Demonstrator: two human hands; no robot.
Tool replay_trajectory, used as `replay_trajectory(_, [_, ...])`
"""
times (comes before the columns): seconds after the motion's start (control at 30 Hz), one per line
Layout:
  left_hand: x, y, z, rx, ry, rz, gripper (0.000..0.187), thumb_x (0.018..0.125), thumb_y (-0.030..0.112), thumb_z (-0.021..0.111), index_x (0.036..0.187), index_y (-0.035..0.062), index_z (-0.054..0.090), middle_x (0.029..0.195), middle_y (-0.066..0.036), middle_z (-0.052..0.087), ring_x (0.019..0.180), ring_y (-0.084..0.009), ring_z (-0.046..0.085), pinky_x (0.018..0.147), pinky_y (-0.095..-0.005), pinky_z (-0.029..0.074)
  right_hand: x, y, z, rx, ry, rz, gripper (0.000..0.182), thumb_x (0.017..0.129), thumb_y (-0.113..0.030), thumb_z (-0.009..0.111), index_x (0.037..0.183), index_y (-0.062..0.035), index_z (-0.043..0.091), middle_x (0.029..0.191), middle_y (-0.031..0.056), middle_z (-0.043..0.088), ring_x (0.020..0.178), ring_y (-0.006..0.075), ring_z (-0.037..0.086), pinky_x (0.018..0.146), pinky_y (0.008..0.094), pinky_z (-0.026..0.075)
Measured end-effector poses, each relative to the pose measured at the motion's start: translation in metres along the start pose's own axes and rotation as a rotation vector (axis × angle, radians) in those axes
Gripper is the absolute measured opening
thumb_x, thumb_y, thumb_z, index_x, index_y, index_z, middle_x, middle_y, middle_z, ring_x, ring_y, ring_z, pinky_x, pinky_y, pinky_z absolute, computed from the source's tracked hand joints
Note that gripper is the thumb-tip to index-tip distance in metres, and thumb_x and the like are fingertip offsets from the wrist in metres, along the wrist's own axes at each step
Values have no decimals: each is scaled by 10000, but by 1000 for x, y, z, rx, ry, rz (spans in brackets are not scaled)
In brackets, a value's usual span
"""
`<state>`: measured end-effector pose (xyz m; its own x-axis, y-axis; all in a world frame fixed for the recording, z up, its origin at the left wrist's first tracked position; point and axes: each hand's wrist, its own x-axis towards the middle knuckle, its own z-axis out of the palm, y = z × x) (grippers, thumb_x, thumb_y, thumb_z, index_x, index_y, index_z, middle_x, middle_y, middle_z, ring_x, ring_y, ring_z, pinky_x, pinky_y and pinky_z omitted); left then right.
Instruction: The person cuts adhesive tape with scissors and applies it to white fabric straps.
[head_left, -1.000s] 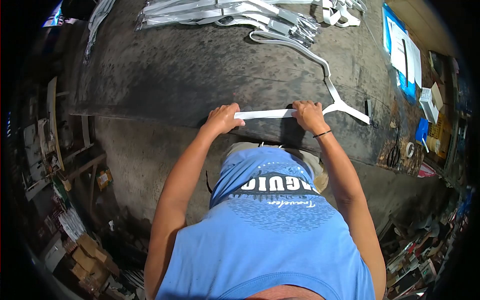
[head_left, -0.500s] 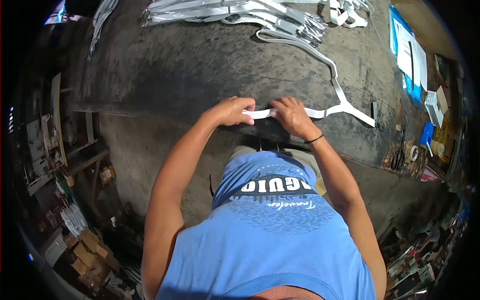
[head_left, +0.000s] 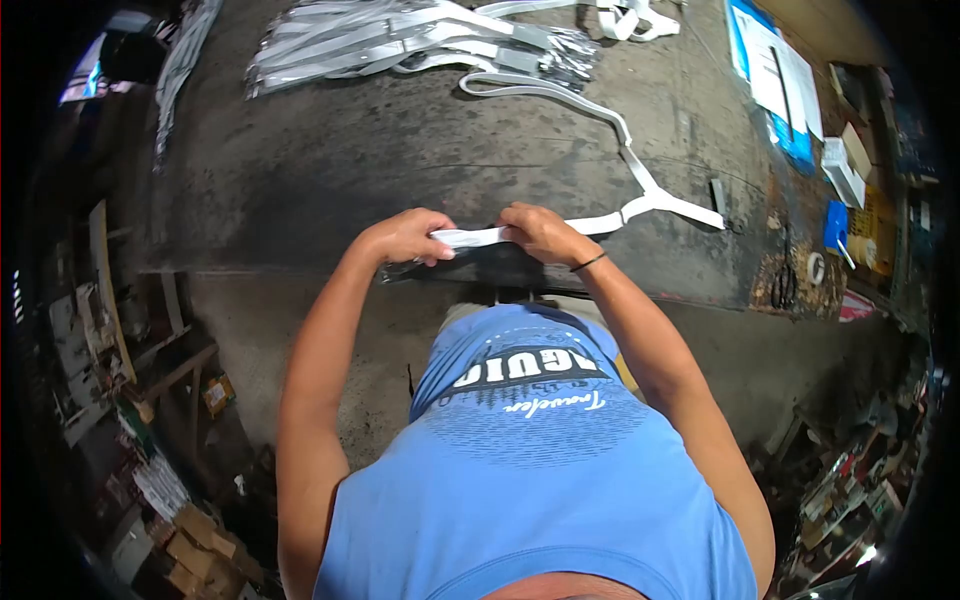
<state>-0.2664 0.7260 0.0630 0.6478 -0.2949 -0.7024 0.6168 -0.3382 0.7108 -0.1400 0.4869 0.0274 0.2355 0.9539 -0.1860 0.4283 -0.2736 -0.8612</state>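
Stained and dark, the table (head_left: pixel 330 170) bears a white strap (head_left: pixel 472 238) along its near edge; the person's left hand (head_left: pixel 405 238) pinches it, thumb against fingers, while the right hand (head_left: pixel 545 235) (black band (head_left: pixel 588 261) at the wrist) grips it nearby.

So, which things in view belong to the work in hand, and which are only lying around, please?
Belong to the work:
- strap, held by the left hand and right hand
- bagged straps, probably, as they look similar

Probably only lying around:
- papers
- box
- tape roll
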Motion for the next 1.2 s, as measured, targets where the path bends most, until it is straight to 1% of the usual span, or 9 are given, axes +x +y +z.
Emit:
replay_trajectory(0.17, [2,8,-1,-39,31,-14,322,821,159,699,1080,-11,609,915,-60,655,758,-139,637,685,-280,509,2,-6,-10,18,-20,75,173,874,-117,565,978,10,621,971,183,595,959,378,575,822,434,455])
replay_trajectory(0.43, [26,39,2,101,-34,41,254,785,200,687,935,3,629,752,-63,663,727,-137,636,660,-309,454,8,-11,-18,12,13,47,220,887,-199,597,991,-13,651,945,185,654,937,368,610,841,410,454])
replay_trajectory(0.5, [25,41,-3,120,-38,32,258,783,198,688,940,2,628,758,-63,667,718,-139,635,664,-310,454,-4,-10,-34,-158,-43,258,230,887,-223,614,1009,-33,658,897,181,669,903,369,624,818,416,460])
replay_trajectory(0.63, [35,41,-10,87,-91,24,258,785,192,685,947,0,623,767,-67,671,699,-145,637,682,-309,456,-12,5,-45,-58,-19,306,202,874,-240,637,943,-52,670,880,163,668,884,361,625,784,444,455])
replay_trajectory(0.7, [46,43,-9,102,-114,41,255,787,192,685,943,0,619,765,-67,670,696,-146,637,677,-307,457,-8,22,-30,-121,93,83,193,867,-263,642,931,-85,678,904,137,650,903,343,614,824,457,437])
replay_trajectory(0.77, [55,44,-5,118,-149,58,253,790,192,686,939,0,615,764,-66,669,693,-147,638,671,-305,458,-6,16,-22,-147,127,57,191,870,-270,635,940,-98,680,892,126,645,920,315,615,896,479,398])
replay_trajectory(0.8, [58,44,-7,152,-145,67,244,792,188,687,933,3,612,766,-67,667,695,-147,638,661,-302,458,-9,11,-23,-186,92,114,199,881,-285,622,967,-115,678,916,110,642,975,304,600,958,529,337])
replay_trajectory(0.93, [64,36,-10,128,-183,83,232,794,165,690,926,-5,603,784,-75,665,699,-149,639,652,-302,464,-35,14,-45,-379,19,287,233,888,-334,612,992,-134,668,1008,88,633,1069,324,550,974,588,290])
replay_trajectory(1.2, [93,45,4,37,-240,64,273,799,175,708,973,-15,617,797,-62,652,711,-137,625,683,-296,478,-37,23,-49,-337,14,299,274,886,-391,608,1002,-148,656,1047,72,629,1061,309,547,914,513,352])
